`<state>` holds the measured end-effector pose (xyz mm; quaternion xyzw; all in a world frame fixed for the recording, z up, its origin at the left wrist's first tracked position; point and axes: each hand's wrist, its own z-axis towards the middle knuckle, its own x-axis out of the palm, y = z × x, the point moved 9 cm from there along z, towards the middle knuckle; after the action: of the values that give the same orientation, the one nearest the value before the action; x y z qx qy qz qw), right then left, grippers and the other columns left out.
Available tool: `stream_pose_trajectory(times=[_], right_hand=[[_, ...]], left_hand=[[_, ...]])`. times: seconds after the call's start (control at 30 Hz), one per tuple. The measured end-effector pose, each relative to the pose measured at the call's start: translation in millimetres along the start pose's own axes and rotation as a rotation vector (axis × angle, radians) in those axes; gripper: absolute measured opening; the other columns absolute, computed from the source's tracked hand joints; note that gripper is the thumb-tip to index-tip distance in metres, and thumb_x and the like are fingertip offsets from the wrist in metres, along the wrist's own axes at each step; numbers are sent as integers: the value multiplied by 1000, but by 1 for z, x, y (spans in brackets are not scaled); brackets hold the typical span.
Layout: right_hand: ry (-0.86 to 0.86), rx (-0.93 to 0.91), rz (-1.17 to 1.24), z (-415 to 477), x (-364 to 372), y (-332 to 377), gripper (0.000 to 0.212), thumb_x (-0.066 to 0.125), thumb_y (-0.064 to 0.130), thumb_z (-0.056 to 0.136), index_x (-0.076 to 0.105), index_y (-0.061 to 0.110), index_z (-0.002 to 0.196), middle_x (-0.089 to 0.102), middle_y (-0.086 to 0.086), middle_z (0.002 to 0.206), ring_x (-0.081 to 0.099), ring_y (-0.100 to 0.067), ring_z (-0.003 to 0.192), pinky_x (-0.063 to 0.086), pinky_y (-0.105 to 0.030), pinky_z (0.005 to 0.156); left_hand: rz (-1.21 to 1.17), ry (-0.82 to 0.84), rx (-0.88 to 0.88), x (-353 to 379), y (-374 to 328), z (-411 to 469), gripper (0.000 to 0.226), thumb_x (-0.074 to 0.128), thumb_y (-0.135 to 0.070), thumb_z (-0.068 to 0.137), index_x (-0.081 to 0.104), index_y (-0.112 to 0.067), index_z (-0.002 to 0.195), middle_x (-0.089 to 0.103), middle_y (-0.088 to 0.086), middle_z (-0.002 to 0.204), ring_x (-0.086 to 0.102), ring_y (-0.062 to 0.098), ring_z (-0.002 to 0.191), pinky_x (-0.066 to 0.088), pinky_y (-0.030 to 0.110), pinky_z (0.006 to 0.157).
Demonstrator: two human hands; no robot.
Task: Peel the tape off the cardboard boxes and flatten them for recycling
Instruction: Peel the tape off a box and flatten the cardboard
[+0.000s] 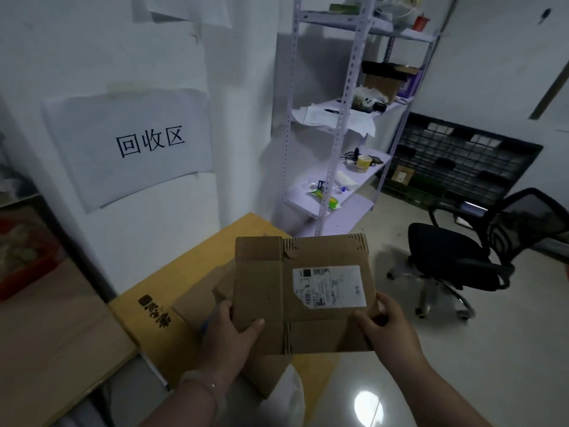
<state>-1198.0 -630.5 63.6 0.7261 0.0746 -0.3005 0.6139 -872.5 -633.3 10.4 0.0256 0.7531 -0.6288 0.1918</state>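
Left hand point(229, 331) and right hand point(388, 325) grip box point(261, 288), hiding seemingly more cardboard point(197, 300) beneath

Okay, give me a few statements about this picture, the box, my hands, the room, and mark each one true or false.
1. Both the left hand and the right hand grip the cardboard box. True.
2. The white shipping label has been peeled off. False: it is stuck on the box's face.
3. A yellow cup stands on the shelf rack. True.
4. The black office chair is left of the box. False: it is on the right.
5. A paper sign hangs on the wall. True.
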Motion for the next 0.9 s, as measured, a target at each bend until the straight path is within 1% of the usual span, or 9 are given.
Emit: stream_pose_trajectory(times=[0.07,0.2,0.33,0.43,0.53,0.67,0.73,0.83,0.9], right_hand=[[47,-8,-9,22,19,4,54,72,37,83,47,37,130,57,19,87,56,1,75,42,-20,53],[159,-55,-77,62,58,9,56,70,33,85,46,32,136,61,7,102,57,-8,82,47,-24,61],[297,-74,-157,104,102,11,59,69,33,87,44,29,139,60,-2,125,58,-19,98,49,-30,73],[404,-112,-207,137,128,9,60,70,35,86,44,28,139,60,0,125,59,-22,107,53,-34,79],[522,-166,-247,174,151,9,56,71,33,85,48,29,137,63,6,118,60,-18,102,53,-32,78],[674,-316,-275,216,185,13,42,72,28,84,58,30,124,60,23,92,60,-6,89,50,-21,68],[717,-383,-319,232,200,12,40,71,29,84,59,26,122,64,18,95,59,-6,87,47,-18,66],[771,-480,-556,251,222,3,45,65,38,86,55,22,127,64,1,105,59,-18,94,50,-32,76],[785,-597,-728,255,230,4,50,56,44,88,46,25,133,59,-2,112,54,-21,102,49,-36,84]], left_hand=[[7,-51,-41,-3,9,12,47,79,-30,76,50,-26,112,57,-8,101,58,14,93,47,21,67],[-11,-142,-142,-6,31,25,44,80,-19,74,48,-20,104,56,1,102,56,23,98,49,35,84],[-68,-235,-261,-2,54,34,43,78,-15,76,47,-17,105,58,1,99,56,23,97,44,28,79],[-58,-265,-341,8,65,40,44,77,-22,78,51,-18,113,61,-4,103,58,18,97,48,30,81],[-46,-322,-411,23,74,48,42,76,-27,79,55,-21,115,64,-7,103,61,14,94,53,34,81],[-22,-420,-488,42,79,54,48,75,-28,79,50,-23,120,61,-7,105,59,10,95,48,21,73],[-3,-450,-514,51,79,56,50,74,-28,80,46,-23,121,58,-6,108,59,11,96,48,20,73],[65,-432,-584,61,80,58,49,71,-31,82,49,-23,125,58,-4,114,59,16,102,54,34,88],[86,-404,-611,62,79,55,51,69,-31,83,48,-25,130,60,-2,118,58,17,109,51,40,95]])
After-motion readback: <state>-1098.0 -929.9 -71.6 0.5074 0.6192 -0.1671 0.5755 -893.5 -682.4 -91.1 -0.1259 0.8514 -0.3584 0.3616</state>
